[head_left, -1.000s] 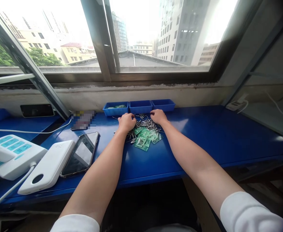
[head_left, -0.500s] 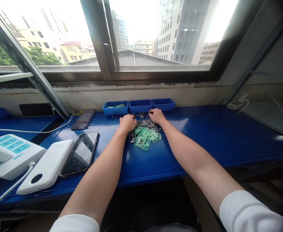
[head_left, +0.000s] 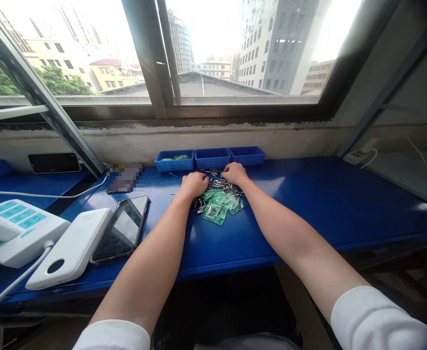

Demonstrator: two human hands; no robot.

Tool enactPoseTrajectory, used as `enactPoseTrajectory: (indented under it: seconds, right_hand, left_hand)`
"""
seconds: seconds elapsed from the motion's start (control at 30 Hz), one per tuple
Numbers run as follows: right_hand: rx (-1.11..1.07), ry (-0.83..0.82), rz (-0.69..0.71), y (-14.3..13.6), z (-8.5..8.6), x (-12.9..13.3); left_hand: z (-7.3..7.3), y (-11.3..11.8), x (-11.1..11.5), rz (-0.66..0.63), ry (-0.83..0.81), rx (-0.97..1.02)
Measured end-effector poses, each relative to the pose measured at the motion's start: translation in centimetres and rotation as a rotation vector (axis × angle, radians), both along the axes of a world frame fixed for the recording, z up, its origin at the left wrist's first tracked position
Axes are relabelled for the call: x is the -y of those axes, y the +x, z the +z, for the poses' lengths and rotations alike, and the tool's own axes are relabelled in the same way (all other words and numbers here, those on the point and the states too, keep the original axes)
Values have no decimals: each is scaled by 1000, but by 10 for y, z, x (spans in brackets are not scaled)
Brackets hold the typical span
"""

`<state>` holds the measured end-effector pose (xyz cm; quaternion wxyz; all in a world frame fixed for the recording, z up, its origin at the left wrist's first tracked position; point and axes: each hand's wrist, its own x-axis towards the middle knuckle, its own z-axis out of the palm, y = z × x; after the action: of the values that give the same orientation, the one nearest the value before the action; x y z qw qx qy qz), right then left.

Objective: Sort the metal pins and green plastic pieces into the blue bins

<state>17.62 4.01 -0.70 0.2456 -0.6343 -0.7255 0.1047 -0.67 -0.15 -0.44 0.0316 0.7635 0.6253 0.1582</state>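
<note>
A heap of thin metal pins (head_left: 223,185), perhaps rivets, lies on the blue table, with small green clear bags (head_left: 215,212) in front of it; some bags hold pins. At the heap's left side is my left hand (head_left: 195,184), its fingers curled down at the pins. My right hand (head_left: 235,174) bends over the back right of the heap, fingers drawn together near a few loose pins. What either hand holds is too small or hidden to make out.
Behind the heap stand three blue bins in a row; the left bin (head_left: 174,161) contains green bags. To the left lie a phone (head_left: 121,229), a white power bank (head_left: 69,249) and a white power strip (head_left: 22,233) with cables. A metal post (head_left: 65,129) rises at the back left.
My left hand has shifted slightly right, toward the middle of the heap. My right hand has moved a little left, so the two are closer together.
</note>
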Motion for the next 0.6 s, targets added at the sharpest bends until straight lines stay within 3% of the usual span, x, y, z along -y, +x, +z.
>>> enactPoseTrajectory:
  seconds: [0.23,0.4,0.5,0.6]
  right_hand:
    - [7,-80,-6,1,-3,-5]
    - [-78,9,31,-3,-2,-1]
    - [-237,129,145,-8,4,5]
    - [-386,132,330,-12,9,9]
  left_hand:
    - [0,1,0,3,-2,5]
    - [1,2,1,16,45,33]
    - [3,3,1,-17,186,147]
    - [4,4,2,-127,249,295]
